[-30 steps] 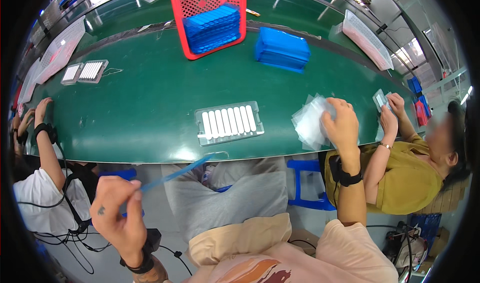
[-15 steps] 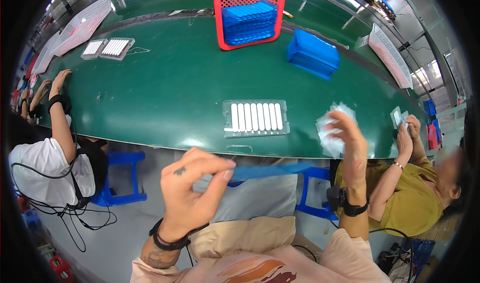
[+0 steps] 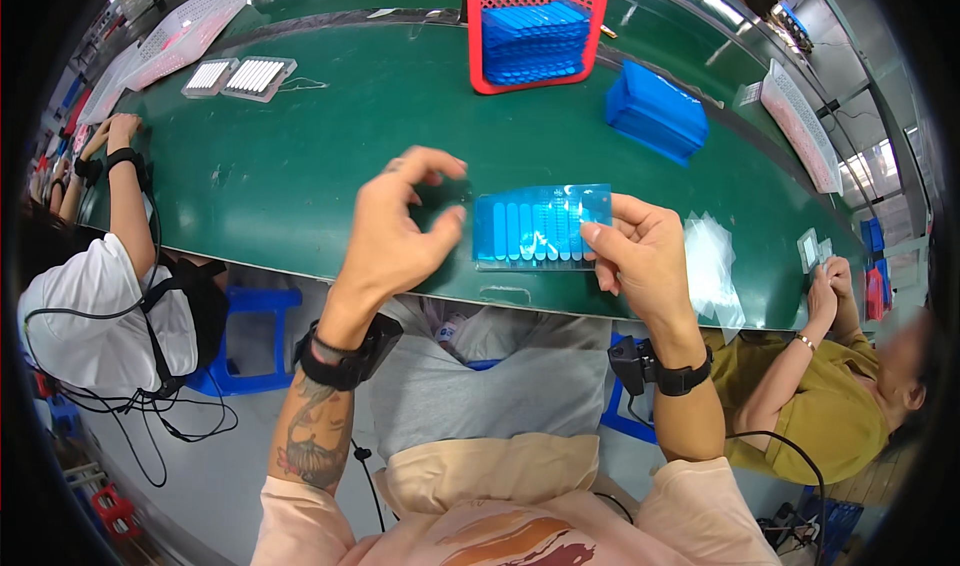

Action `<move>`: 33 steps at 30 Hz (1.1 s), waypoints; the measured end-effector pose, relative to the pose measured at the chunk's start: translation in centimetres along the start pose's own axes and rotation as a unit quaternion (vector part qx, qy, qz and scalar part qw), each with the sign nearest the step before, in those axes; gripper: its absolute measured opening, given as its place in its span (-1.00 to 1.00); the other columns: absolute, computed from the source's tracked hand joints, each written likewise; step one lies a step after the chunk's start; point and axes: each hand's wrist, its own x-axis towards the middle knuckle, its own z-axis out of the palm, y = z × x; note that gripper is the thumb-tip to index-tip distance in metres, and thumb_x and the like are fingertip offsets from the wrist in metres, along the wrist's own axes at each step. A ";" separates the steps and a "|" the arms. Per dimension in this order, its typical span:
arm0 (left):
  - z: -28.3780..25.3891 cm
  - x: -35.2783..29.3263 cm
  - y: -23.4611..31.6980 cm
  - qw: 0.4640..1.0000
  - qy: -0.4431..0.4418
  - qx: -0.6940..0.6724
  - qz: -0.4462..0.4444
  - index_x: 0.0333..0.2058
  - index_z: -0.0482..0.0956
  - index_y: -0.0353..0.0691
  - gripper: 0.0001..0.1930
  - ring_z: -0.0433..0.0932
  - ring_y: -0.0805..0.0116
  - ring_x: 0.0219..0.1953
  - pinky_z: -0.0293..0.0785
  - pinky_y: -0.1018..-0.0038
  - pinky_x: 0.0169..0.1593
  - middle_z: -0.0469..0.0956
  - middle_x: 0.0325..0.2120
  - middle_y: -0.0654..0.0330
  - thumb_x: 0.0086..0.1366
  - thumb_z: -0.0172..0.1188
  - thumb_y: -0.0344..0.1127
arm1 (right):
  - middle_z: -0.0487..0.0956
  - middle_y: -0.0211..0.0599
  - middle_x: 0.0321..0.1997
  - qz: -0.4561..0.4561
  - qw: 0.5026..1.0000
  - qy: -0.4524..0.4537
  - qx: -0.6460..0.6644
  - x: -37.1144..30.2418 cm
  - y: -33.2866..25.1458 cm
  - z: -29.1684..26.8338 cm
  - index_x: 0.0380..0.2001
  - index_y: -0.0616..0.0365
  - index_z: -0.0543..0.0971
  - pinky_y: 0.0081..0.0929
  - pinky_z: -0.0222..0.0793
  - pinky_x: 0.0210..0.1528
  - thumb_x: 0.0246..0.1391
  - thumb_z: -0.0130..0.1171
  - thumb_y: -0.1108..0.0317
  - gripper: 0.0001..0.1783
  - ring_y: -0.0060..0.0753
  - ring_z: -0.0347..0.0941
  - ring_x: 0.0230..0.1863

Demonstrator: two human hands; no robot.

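Note:
My right hand [image 3: 645, 251] pinches the right edge of a glossy blue film sheet [image 3: 545, 194] between thumb and fingers. The sheet lies over a clear plastic tray [image 3: 520, 266] at the table's near edge, and the tray's row of several long white strips shows through the blue. My left hand [image 3: 395, 231] is just left of the sheet, empty, its thumb and fingers apart and curved. Right of my right hand lies a loose pile of thin translucent sheets [image 3: 708, 266].
A red basket [image 3: 478, 36] holding blue sheets [image 3: 535, 46] stands at the back, with a blue stack [image 3: 655, 116] to its right. Two trays of white strips [image 3: 258, 78] lie far left. Co-workers sit at both sides; one's hands [image 3: 835, 278] hold a small clear piece.
The blue sheet has passed from my left hand to my right and now covers the tray. My left hand has let go and moved forward over the table.

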 end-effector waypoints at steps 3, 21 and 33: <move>0.4 0.2 -0.7 0.993 -0.111 0.036 0.018 -0.27 0.52 -0.22 -0.68 0.47 0.27 -0.08 0.34 0.37 0.00 0.60 -0.06 0.17 -0.11 0.23 -0.42 | 0.54 -0.41 -0.61 0.002 1.000 0.015 0.017 0.1 0.4 -0.4 -0.23 0.36 0.61 -0.79 0.10 -0.78 0.06 0.22 0.50 -0.81 -0.78 0.32 -0.76; 1.0 0.1 -0.5 0.977 -0.155 0.146 0.034 -0.41 0.59 -0.21 -0.78 0.46 0.19 -0.02 0.31 0.30 0.05 0.65 -0.17 0.26 -0.11 0.27 -0.30 | 0.58 -0.30 -0.60 0.036 0.983 0.054 -0.171 0.0 -0.6 -2.6 -0.14 0.48 0.56 -0.72 0.14 -0.77 0.06 0.25 0.43 -0.66 -0.73 0.30 -0.78; 1.5 -0.1 -0.6 0.981 -0.144 0.131 0.021 -0.42 0.53 -0.22 -0.75 0.45 0.18 -0.05 0.26 0.26 0.13 0.65 -0.16 0.21 -0.18 0.26 -0.35 | 0.37 0.05 0.13 -0.354 0.762 -0.074 -0.538 0.4 0.6 4.6 -0.14 0.05 0.58 0.00 0.16 0.21 -0.38 0.21 0.40 -0.47 0.21 0.25 0.20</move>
